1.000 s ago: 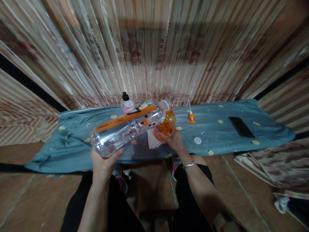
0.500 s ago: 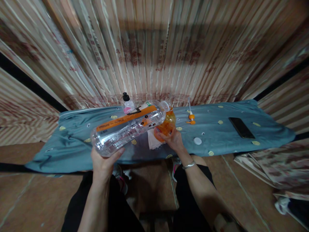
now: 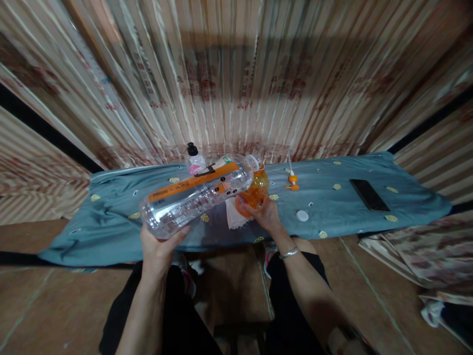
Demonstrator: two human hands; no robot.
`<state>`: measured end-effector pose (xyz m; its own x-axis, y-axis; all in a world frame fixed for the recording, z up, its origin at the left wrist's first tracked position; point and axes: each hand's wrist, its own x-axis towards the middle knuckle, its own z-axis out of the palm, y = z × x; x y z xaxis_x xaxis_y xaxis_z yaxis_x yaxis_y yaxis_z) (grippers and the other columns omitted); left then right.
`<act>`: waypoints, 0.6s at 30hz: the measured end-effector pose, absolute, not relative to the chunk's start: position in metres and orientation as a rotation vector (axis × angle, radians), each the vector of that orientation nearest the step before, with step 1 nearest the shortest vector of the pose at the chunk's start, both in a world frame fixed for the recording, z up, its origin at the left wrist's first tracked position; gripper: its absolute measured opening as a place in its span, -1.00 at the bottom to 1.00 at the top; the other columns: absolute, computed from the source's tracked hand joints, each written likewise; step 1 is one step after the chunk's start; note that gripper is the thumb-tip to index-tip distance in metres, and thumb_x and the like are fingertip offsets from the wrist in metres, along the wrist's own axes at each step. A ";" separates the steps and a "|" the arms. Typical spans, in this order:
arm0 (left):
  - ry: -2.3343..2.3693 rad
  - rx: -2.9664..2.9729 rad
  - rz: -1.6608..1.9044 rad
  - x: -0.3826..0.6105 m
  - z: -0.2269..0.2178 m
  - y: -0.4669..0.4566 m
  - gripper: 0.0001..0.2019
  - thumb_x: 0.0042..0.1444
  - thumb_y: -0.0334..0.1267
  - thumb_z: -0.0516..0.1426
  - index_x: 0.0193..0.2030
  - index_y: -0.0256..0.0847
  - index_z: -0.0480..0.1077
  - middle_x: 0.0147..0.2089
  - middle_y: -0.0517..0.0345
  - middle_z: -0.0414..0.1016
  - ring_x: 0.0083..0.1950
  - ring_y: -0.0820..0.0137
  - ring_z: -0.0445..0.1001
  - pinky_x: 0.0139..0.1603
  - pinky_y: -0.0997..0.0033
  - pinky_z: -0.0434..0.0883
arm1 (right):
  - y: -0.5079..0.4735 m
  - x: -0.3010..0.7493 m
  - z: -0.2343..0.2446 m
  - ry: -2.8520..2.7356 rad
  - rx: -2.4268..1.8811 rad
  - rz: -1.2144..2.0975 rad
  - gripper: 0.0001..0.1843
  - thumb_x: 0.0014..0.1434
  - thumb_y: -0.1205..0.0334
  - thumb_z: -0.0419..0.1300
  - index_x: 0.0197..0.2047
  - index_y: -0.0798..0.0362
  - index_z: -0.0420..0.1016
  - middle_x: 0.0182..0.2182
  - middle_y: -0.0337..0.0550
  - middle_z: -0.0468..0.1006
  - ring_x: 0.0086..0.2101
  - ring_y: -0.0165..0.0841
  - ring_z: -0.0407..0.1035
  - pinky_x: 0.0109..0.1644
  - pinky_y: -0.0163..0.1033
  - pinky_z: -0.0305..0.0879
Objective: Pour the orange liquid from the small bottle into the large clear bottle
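Note:
My left hand [image 3: 159, 249] is closed round the base of a large clear plastic bottle [image 3: 195, 195] with an orange and grey label. The bottle is tilted, its mouth to the right, close over the neck of an orange bottle [image 3: 254, 193]. Around the lower part of the orange bottle my right hand [image 3: 265, 213] is wrapped. Under and beside that bottle lies a pale cloth [image 3: 235, 217]. An orange pump top [image 3: 292, 181] with a clear tube lies to the right, and a round white cap [image 3: 302, 216] is nearer to me.
Behind the large bottle stands a small clear bottle [image 3: 195, 160] with a black top. A black phone [image 3: 369, 195] lies at the right of the blue cloth-covered table [image 3: 340, 212]. A striped curtain [image 3: 236, 74] hangs close behind the table.
Both hands and both bottles stay almost where they were; only the view shifts very slightly.

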<state>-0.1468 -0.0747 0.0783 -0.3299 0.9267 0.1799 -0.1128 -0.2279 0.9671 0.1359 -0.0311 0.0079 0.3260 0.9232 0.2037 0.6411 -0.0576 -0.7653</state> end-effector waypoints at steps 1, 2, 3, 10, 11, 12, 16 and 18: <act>1.215 1.074 1.674 -0.146 0.079 -0.074 -0.23 -0.46 -0.19 0.57 0.02 -0.21 0.55 -0.11 0.09 0.66 -0.12 0.23 0.63 0.06 0.20 0.60 | -0.031 0.136 0.008 -1.400 -1.789 0.432 -0.20 0.02 -0.09 0.51 0.21 0.15 0.43 -0.09 0.15 0.74 -0.07 0.03 0.68 0.02 0.07 0.61; 1.210 1.074 1.670 -0.146 0.079 -0.073 -0.23 -0.45 -0.19 0.57 0.03 -0.21 0.56 -0.10 0.09 0.66 -0.12 0.21 0.64 0.06 0.19 0.60 | -0.031 0.136 0.008 -1.401 -1.793 0.426 -0.20 0.03 -0.10 0.51 0.21 0.15 0.43 -0.09 0.14 0.74 -0.07 0.01 0.68 0.02 0.06 0.61; 1.199 1.081 1.674 -0.146 0.080 -0.073 -0.24 -0.45 -0.19 0.57 0.02 -0.21 0.56 -0.11 0.09 0.66 -0.12 0.21 0.64 0.07 0.19 0.60 | -0.031 0.135 0.007 -1.401 -1.795 0.421 -0.20 0.03 -0.11 0.50 0.21 0.14 0.43 -0.10 0.12 0.75 -0.08 0.01 0.68 0.01 0.06 0.61; 1.127 1.131 1.682 -0.147 0.083 -0.066 -0.29 -0.44 -0.23 0.57 -0.02 -0.19 0.58 -0.14 0.11 0.67 -0.09 0.25 0.63 0.11 0.27 0.58 | -0.032 0.135 0.009 -1.372 -1.775 0.451 -0.32 0.02 -0.07 0.50 0.13 0.03 0.46 -0.10 0.07 0.75 -0.10 0.01 0.69 0.00 0.12 0.62; 1.125 1.128 1.685 -0.147 0.084 -0.066 -0.27 -0.44 -0.24 0.57 0.01 -0.19 0.57 -0.14 0.12 0.67 -0.09 0.25 0.63 0.11 0.27 0.58 | -0.032 0.135 0.010 -1.369 -1.765 0.459 -0.33 0.03 -0.06 0.49 0.12 0.03 0.46 -0.09 0.07 0.75 -0.09 0.01 0.68 0.02 0.12 0.62; 1.129 1.126 1.686 -0.146 0.084 -0.065 -0.26 -0.44 -0.24 0.57 0.02 -0.19 0.57 -0.15 0.13 0.66 -0.10 0.26 0.62 0.12 0.27 0.58 | -0.032 0.135 0.011 -1.369 -1.754 0.463 -0.34 0.04 -0.05 0.49 0.13 0.03 0.46 -0.08 0.07 0.75 -0.08 0.00 0.68 0.03 0.13 0.62; 1.155 1.123 1.673 -0.146 0.085 -0.062 -0.23 -0.44 -0.23 0.56 0.05 -0.19 0.56 -0.14 0.12 0.65 -0.05 0.22 0.62 0.15 0.23 0.57 | -0.033 0.133 0.015 -1.374 -1.758 0.479 -0.35 0.05 -0.03 0.47 0.15 0.02 0.45 -0.07 0.06 0.74 -0.06 0.00 0.67 0.06 0.14 0.62; 1.162 1.139 1.672 -0.146 0.085 -0.060 -0.21 -0.44 -0.21 0.55 0.08 -0.18 0.54 -0.12 0.11 0.65 -0.03 0.20 0.62 0.15 0.19 0.58 | -0.034 0.133 0.015 -1.369 -1.775 0.481 -0.34 0.04 -0.04 0.47 0.16 0.02 0.45 -0.08 0.04 0.74 -0.07 0.00 0.68 0.06 0.16 0.62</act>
<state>-0.1460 -0.0602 0.0849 -0.2879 0.9293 0.2312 -0.1075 -0.2713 0.9565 0.1334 -0.0338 0.0154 0.3346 0.9253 0.1785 0.6102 -0.0684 -0.7893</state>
